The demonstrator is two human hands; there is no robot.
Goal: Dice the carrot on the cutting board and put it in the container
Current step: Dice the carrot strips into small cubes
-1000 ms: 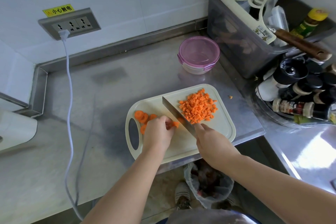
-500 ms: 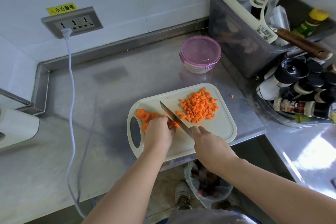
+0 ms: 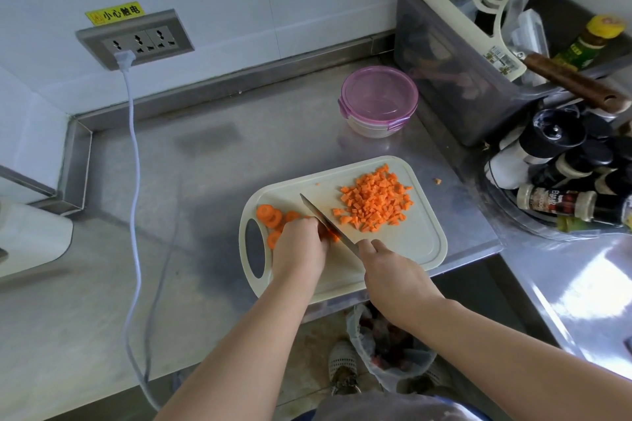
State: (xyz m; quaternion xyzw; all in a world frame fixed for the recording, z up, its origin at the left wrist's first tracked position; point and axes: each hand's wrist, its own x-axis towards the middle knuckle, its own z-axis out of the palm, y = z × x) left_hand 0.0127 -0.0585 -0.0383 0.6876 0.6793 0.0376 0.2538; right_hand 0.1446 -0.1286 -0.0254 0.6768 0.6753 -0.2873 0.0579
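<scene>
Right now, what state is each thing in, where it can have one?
container: lid on
cubes: heaped on the board
slices: uncut, near the board's handle hole
knife: blade down against the slices
left hand: holds slices
right hand: grips knife
plug: in the socket

My left hand (image 3: 301, 246) curls its fingers onto a few carrot pieces (image 3: 331, 235), knuckles against the knife (image 3: 323, 219) gripped by my right hand (image 3: 393, 273). Round slices (image 3: 270, 215) lie just left of my fingers and the diced pile (image 3: 376, 205) lies right of the blade (all on the cutting board (image 3: 420, 243)).
</scene>
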